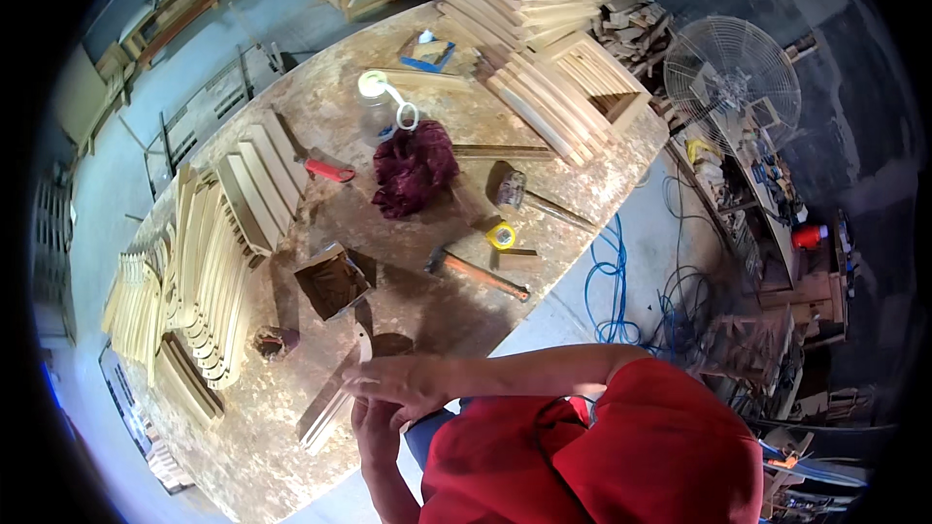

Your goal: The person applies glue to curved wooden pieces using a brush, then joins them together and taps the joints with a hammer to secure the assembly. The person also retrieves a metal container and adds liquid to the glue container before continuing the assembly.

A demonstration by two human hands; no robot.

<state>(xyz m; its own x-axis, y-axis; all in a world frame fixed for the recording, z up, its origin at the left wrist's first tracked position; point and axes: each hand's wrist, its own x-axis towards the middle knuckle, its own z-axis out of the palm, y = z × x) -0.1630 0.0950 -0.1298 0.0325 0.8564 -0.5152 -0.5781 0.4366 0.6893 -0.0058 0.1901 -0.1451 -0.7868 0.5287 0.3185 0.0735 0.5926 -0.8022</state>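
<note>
**Both hands on a wood strip at the table edge**

The right hand [403, 380] lies flat on the wood strip [335, 398], fingers stretched and together. The left hand [374, 422] sits under it; if its fingers grip, I cannot tell. Near, on the table [291, 116]: a small box [332, 281], a hammer [476, 274], curved wooden parts [209, 262].

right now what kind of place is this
Most likely a woodworking shop. Stacks of cut wooden slats and curved wooden pieces cover a stained workbench, a hammer lies on it, and both hands rest on a wooden strip.
</note>
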